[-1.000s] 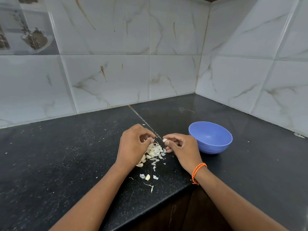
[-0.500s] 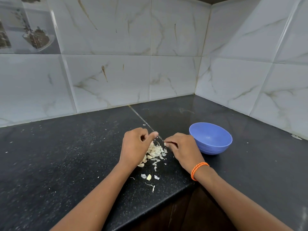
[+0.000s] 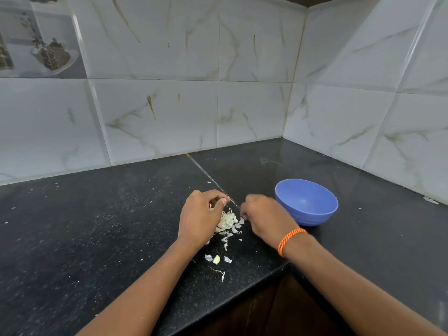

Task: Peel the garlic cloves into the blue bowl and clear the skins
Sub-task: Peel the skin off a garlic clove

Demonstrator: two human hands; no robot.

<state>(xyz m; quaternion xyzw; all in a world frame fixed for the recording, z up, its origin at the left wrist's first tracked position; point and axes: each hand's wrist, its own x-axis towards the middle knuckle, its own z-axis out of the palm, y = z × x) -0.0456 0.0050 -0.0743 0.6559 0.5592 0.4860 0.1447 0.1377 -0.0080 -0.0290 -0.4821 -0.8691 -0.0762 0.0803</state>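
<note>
Both hands curled over the skin pile: left hand pinches something small, hidden; right hand is blurred, its grasp cannot be told. Blue bowl stands just beside the right hand on the black counter; one garlic clove lies nearer the edge

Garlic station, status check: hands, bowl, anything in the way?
Left hand and right hand curled over the skin pile; grip hidden. Blue bowl upright beside the right hand, looks empty. Loose clove near the counter edge.
</note>
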